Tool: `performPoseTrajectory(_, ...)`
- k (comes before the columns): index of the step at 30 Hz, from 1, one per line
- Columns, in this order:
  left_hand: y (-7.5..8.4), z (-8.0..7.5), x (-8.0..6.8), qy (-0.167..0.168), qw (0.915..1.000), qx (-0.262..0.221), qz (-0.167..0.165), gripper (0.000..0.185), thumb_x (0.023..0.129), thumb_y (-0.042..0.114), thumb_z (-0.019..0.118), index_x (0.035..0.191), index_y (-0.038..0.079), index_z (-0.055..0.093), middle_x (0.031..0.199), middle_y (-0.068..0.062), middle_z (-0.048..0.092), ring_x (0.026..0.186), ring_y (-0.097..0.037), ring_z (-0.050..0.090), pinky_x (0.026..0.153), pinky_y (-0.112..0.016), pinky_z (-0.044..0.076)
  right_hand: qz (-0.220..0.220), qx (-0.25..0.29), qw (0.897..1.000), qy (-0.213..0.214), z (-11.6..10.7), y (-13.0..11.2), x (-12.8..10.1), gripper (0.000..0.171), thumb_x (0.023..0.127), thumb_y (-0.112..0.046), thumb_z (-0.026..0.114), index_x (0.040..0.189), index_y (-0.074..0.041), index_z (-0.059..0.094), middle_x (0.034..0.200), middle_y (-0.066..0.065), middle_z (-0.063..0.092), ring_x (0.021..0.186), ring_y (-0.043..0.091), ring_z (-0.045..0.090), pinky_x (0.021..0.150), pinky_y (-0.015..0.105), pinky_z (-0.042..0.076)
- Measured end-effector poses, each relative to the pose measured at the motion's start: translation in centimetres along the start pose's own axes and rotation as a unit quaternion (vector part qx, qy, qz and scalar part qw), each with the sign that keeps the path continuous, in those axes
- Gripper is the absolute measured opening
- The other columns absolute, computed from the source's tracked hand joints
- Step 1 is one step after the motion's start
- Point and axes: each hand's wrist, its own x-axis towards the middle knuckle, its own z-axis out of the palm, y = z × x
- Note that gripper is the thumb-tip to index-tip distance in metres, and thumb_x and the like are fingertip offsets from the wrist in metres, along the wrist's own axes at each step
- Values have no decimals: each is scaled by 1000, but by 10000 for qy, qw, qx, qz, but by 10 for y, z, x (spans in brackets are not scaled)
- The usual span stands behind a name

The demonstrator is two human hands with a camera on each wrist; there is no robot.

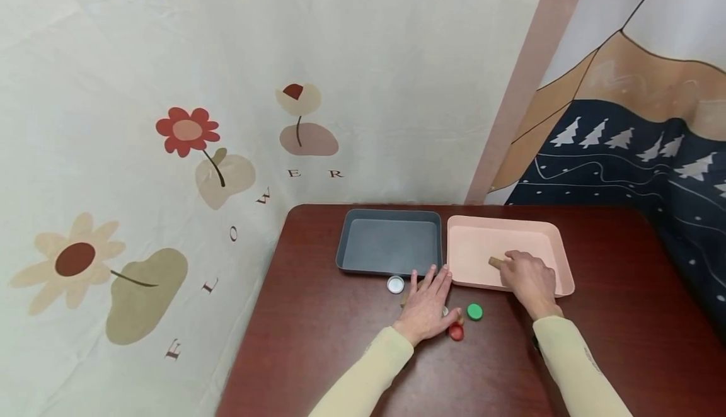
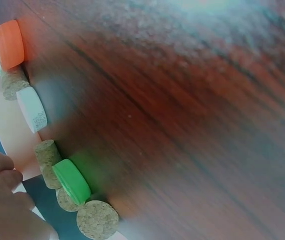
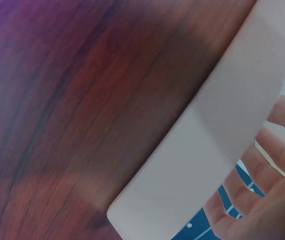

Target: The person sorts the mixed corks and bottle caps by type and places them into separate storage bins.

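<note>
Over the pink tray (image 1: 481, 235), the right hand (image 1: 530, 281) is pinching a cork (image 1: 495, 262), probably best released low to prevent rolling, while front-left of the tray the left hand (image 1: 425, 314) is spreading straightened fingers among caps (image 1: 474, 312).

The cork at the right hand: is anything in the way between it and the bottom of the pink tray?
Nothing visible. In the head view, the right hand holds the cork within the walls of the pink tray, and no other object shows in there. Whether the cork touches the bottom, I cannot tell.
</note>
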Motion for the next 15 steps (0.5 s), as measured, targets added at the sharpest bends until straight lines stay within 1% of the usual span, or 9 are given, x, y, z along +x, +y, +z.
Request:
performPoseTrajectory(2,0,1,0,17,10000,19,-5,76,102,60,47,163,16,35,171,3,24,158,-21,16,124,-56,18,-38,82,9999,127,-2,0,-5,38,97,-20,55,126,-2,70,121,24,69,105,48,63,82,67,46)
performPoseTrajectory(5,0,0,-1,2,10000,-10,-1,77,102,60,46,163,15,34,171,2,24,158,-22,16,124,-57,17,-191,213,9988,393,-5,-1,-15,37,94,-18,56,125,-3,71,122,25,69,105,49,63,82,68,45)
performPoseTrajectory(7,-1,0,-2,35,10000,-12,11,77,102,60,46,163,15,35,171,1,25,158,-23,18,124,-57,19,-320,279,9973,591,-7,-1,-22,35,94,-17,60,124,-2,71,122,25,69,107,50,62,83,69,44)
performPoseTrajectory(11,-1,-3,-2,61,10000,-62,-9,78,102,60,46,163,14,33,171,1,24,158,-25,18,124,-56,20,-588,303,9929,987,-8,-3,-37,32,93,-16,70,122,-1,72,121,26,69,106,52,62,82,71,44)
performPoseTrajectory(15,-2,-6,-2,124,9998,-178,-42,78,102,59,47,163,13,33,171,0,24,158,-25,18,123,-56,21,-759,298,9888,1247,-8,-3,-49,31,91,-14,74,119,-2,73,118,25,71,103,52,63,78,70,45)
